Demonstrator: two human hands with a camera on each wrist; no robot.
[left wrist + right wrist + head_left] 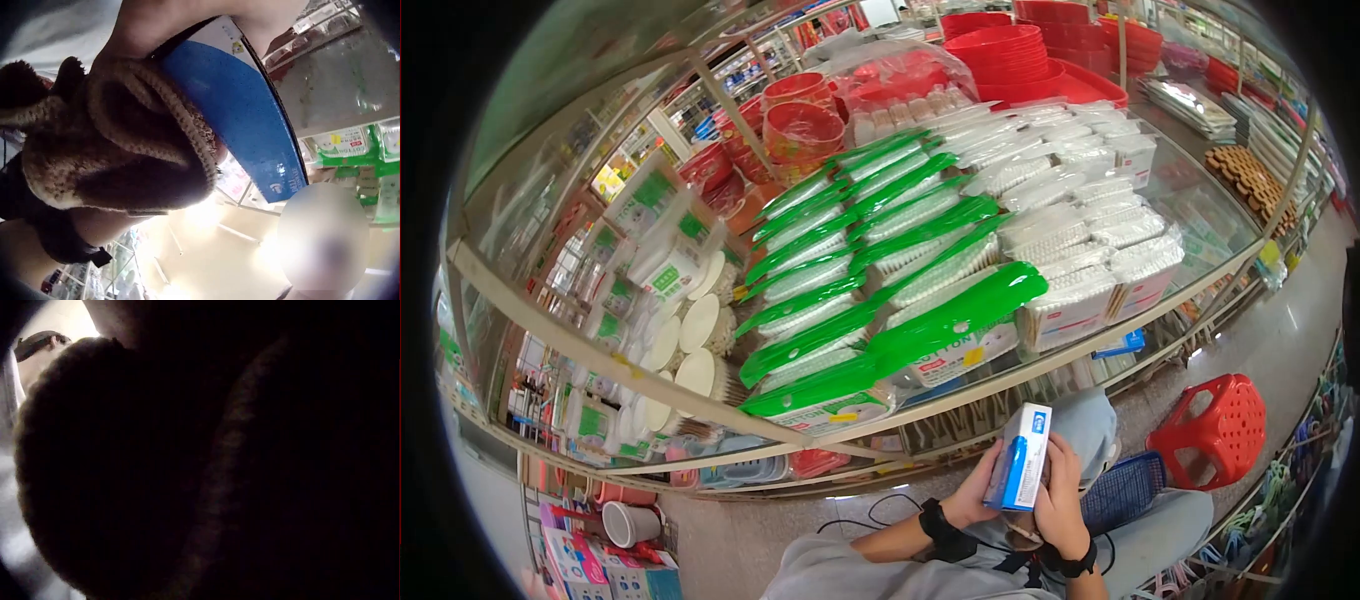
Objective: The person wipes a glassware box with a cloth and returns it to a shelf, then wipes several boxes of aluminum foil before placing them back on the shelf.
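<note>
A blue-and-white carton [1020, 468] is held tilted in front of the lap, its printed side and white end showing in the head view. The left hand [974, 496] grips it from the left; in the left wrist view its broad blue face [231, 106] shows below that hand. A brown fuzzy cloth [125, 144] is bunched in the right hand [1060, 505], close against the carton. The cloth hides most of the right hand's fingers in the left wrist view. Dark cloth [56, 456] fills most of the right wrist view.
A glass-topped shelf with a metal rail [960, 437] stands ahead, bearing rows of green-topped cotton swab packs [940, 330] and white packs [1090, 240]. Round-lidded tubs [700, 320] are at left. A red stool [1215, 430] and a blue basket [1125, 490] stand at right.
</note>
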